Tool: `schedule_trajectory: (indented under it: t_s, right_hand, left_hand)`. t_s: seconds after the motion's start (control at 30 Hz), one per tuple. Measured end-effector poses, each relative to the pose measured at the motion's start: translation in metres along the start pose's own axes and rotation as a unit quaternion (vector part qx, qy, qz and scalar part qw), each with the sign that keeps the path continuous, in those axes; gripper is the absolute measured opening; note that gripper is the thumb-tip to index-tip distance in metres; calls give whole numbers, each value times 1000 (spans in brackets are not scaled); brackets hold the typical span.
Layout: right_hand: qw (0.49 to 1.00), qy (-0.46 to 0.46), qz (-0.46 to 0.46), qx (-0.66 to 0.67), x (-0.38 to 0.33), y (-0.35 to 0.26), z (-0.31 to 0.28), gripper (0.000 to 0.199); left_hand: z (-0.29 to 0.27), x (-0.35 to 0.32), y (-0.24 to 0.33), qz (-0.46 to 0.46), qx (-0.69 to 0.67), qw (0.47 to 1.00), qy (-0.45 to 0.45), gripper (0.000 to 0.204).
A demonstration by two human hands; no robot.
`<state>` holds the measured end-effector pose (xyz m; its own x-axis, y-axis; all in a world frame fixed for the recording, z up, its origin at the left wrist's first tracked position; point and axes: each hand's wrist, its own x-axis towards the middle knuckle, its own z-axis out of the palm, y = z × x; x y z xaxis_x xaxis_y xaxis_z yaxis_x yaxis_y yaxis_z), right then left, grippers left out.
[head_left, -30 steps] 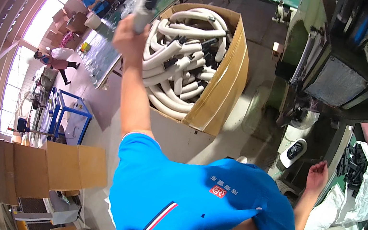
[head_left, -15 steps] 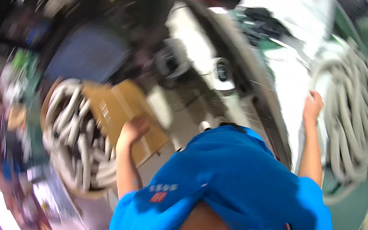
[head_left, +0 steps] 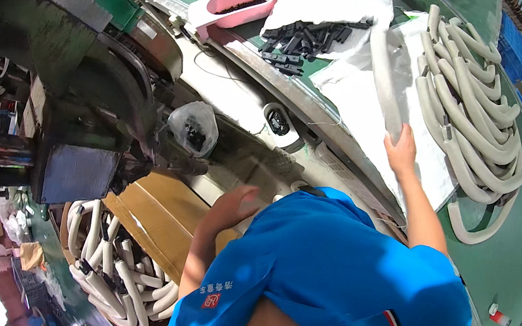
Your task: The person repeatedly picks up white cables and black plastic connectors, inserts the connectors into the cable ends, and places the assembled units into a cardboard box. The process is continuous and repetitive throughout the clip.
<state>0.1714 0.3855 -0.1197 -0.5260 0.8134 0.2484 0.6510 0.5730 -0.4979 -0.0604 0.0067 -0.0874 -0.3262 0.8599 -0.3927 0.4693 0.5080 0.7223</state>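
My right hand point(head_left: 402, 151) is closed around the lower end of a grey foam tube point(head_left: 386, 77), which stretches away over a white plastic sheet point(head_left: 348, 84) on the green table. Just right of it lies a big heap of similar curved grey tubes point(head_left: 481, 124), some with small black pieces on them. My left hand point(head_left: 233, 207) hovers in front of my body, beside the flap of a cardboard box point(head_left: 159, 215). Its fingers look loosely apart, with nothing seen in them. Many more grey tubes point(head_left: 124, 278) with black ends fill that box.
Black plastic parts point(head_left: 306, 38) lie piled near a pink tub point(head_left: 242, 4) at the table's far edge. A dark metal machine point(head_left: 88, 99) stands at left, a clear bag point(head_left: 194, 128) hanging beside it. A red-and-white can point(head_left: 499, 315) sits at right.
The view has turned and sharpened. My right hand now has the tube apart from the heap, over the white sheet. My left hand has drawn from over the box flap toward my body.
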Motion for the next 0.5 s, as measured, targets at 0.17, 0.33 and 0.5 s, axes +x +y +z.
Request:
schedule_trajectory:
  t_s: [0.17,0.33,0.5]
  right_hand:
    - [974,-16,-101,200,-57,-93,28,44]
    - [796,-326,-490,143,-44,-117,51,49]
    - [868,-162,-431,185,42,-125,130,20]
  left_hand:
    - [-38,43,105,177,-229,951,109,65]
    - [-92,22,150,176,-367,878,251,50]
    - [-74,-19,139,45,-173,943,280,58]
